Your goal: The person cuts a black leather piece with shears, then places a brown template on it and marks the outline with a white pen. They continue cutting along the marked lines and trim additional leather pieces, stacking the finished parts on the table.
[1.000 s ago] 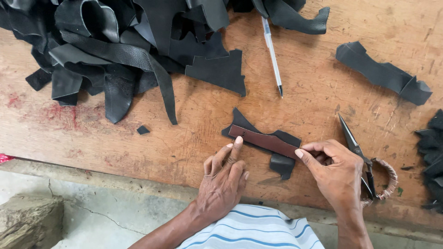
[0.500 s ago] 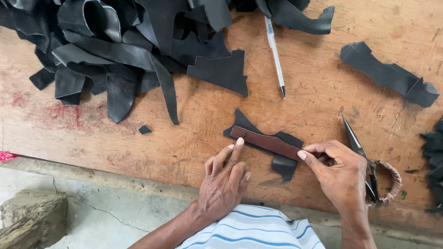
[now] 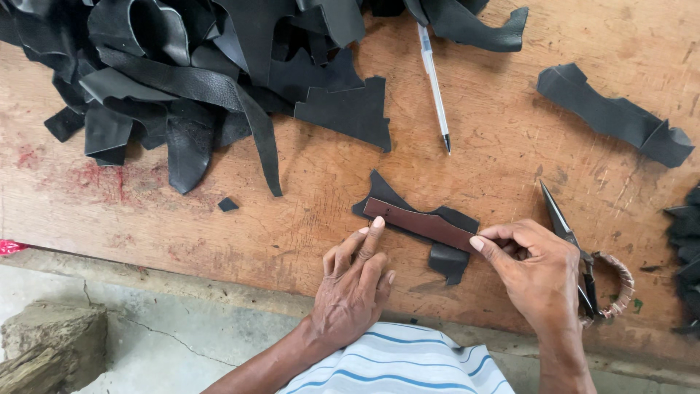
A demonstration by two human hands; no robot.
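Observation:
A narrow brown leather strip [image 3: 419, 222] lies across a small jagged scrap of black leather [image 3: 445, 255] on the wooden table [image 3: 306, 211]. My left hand [image 3: 354, 288] rests flat on the board, its index fingertip pressing the strip's left end. My right hand [image 3: 536, 270] pinches the strip's right end between thumb and fingers. Both hands hold the strip down against the black scrap.
A big heap of black leather offcuts [image 3: 182, 80] fills the far left. A pen [image 3: 434, 84] lies beyond the scrap. Scissors [image 3: 583, 259] with wrapped handles lie right of my right hand. More black pieces [image 3: 616, 117] sit far right. A tiny black chip [image 3: 228, 205] lies left.
Both hands and the strip stay in the same place; only the view has shifted slightly.

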